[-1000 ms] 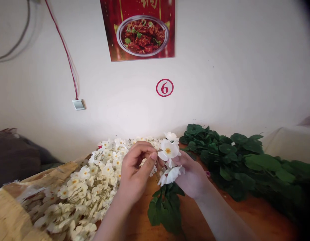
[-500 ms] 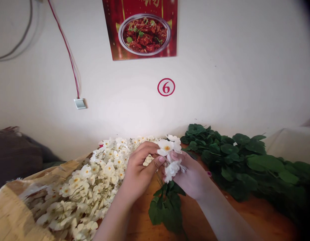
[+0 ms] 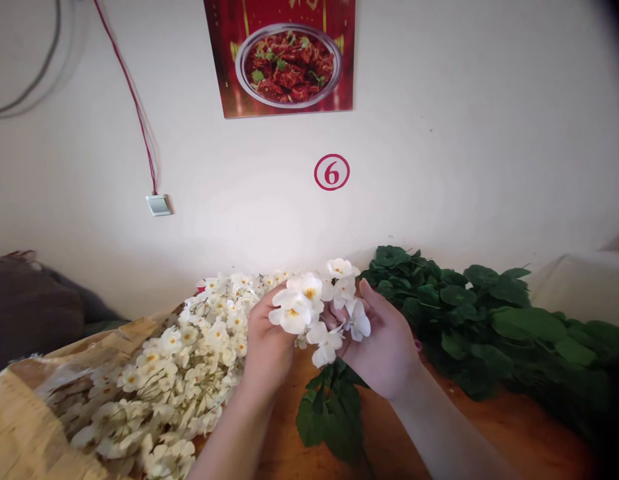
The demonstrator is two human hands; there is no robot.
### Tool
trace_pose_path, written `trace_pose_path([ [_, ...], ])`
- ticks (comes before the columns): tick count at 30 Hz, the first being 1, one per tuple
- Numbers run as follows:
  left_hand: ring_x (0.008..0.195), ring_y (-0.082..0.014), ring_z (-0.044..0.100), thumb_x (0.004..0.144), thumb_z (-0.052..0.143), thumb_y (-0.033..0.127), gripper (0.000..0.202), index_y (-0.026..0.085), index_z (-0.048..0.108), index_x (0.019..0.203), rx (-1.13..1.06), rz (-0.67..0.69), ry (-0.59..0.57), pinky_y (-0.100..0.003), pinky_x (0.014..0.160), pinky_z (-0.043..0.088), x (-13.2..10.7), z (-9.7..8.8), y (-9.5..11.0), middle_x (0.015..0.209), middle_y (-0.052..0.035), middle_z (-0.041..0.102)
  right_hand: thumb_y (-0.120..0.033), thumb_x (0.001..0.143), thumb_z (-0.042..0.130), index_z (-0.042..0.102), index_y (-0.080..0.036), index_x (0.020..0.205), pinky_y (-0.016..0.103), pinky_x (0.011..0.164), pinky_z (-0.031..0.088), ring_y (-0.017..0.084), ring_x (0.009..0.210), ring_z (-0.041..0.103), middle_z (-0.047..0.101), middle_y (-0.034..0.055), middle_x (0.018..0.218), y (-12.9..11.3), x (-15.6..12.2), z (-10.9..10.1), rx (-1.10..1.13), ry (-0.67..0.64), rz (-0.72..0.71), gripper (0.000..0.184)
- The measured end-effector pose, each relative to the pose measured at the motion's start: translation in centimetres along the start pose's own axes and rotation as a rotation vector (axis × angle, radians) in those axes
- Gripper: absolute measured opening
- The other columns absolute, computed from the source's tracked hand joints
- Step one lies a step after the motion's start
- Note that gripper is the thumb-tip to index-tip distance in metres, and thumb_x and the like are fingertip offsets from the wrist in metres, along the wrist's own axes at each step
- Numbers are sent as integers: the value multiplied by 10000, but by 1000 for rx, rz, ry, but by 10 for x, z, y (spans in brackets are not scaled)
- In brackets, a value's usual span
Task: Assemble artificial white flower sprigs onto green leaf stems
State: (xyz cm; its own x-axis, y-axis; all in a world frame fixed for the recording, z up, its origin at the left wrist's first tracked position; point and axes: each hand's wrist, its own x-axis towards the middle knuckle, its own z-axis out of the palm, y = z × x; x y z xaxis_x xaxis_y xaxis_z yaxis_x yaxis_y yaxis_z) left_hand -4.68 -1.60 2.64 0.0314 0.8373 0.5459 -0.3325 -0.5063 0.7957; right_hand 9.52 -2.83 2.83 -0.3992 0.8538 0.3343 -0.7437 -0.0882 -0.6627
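Observation:
A cluster of white artificial flowers (image 3: 293,311) with yellow centres is between my two hands, over the wooden table (image 3: 384,440). My left hand (image 3: 269,340) is closed around the left side of the cluster, its fingertips hidden behind the petals. From the right, my right hand (image 3: 384,350) cups the same cluster; its thumb points up, apart from the petals, and its fingers curl in behind the blossoms. Below my hands lies a small bunch of green leaves (image 3: 332,417). Whether the flower stems join these leaves is hidden.
A large heap of white flowers (image 3: 209,363) lies at the left, on and beside crumpled brown paper (image 3: 29,427). Green leaves (image 3: 469,320) are piled along the right. Behind the table rises a wall with a food poster (image 3: 289,67) and a switch (image 3: 160,205).
The blossoms between my hands have spread out and turned to face me. My left thumb and fingers have gone from a pinch in front to behind the petals. My right thumb has lifted.

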Motion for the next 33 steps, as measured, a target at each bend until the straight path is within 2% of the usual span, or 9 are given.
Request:
trace_pose_path([
  [5,688,-205,671,648,804,267,247,154,693,838,-121,-93,76,-281,592,531,-6,10,-1,730,-44,699,-474,842,565,611,-195,633,288,619,455,146,621,487,509,8,643,0,0,-2,26,-1,-3,352],
  [9,715,-207,684,659,809,282,313,154,677,913,-206,-132,105,-281,604,541,-7,13,0,802,-56,717,-409,802,598,617,-180,626,284,586,446,143,607,481,501,12,661,0,-1,-3,24,-56,30,289],
  [16,652,-175,667,658,807,290,257,169,604,760,-340,-240,19,-258,565,529,-3,14,6,719,-24,678,-389,820,585,626,-187,680,285,551,443,139,570,477,506,4,656,2,1,-8,33,-38,41,249],
  [20,577,-134,616,665,806,286,250,169,593,725,-356,-225,-2,-241,540,502,-3,11,6,663,1,639,-380,793,629,643,-206,715,283,490,418,134,508,446,500,-11,603,3,2,-11,-18,22,18,191],
  [23,563,-131,598,693,787,328,253,157,601,689,-293,-222,-23,-237,532,483,-4,9,5,632,-8,625,-375,793,637,661,-204,743,281,460,406,131,482,442,512,-13,586,4,3,-9,-61,65,-7,180],
  [26,650,-165,636,733,758,347,224,154,654,775,-178,-177,4,-257,587,498,-3,7,3,700,-36,666,-422,804,625,674,-194,760,274,462,421,141,522,499,569,7,637,4,3,-4,-101,142,-59,237],
  [29,748,-167,637,752,749,315,217,169,686,900,-13,-57,57,-265,680,501,-1,3,0,781,-38,682,-445,803,634,673,-210,846,245,495,444,145,636,564,634,21,794,5,4,1,-123,280,-229,242],
  [31,732,-146,608,775,729,307,188,178,687,905,112,22,66,-253,687,485,-1,1,-1,771,-24,660,-466,811,631,652,-235,919,222,486,432,130,652,559,638,13,868,7,3,2,-133,348,-358,256],
  [33,683,-125,569,800,704,310,154,188,677,891,216,79,66,-237,658,464,-2,0,-2,726,-1,619,-498,819,623,624,-259,992,211,465,416,116,623,539,624,3,873,10,2,2,-169,383,-428,295],
])
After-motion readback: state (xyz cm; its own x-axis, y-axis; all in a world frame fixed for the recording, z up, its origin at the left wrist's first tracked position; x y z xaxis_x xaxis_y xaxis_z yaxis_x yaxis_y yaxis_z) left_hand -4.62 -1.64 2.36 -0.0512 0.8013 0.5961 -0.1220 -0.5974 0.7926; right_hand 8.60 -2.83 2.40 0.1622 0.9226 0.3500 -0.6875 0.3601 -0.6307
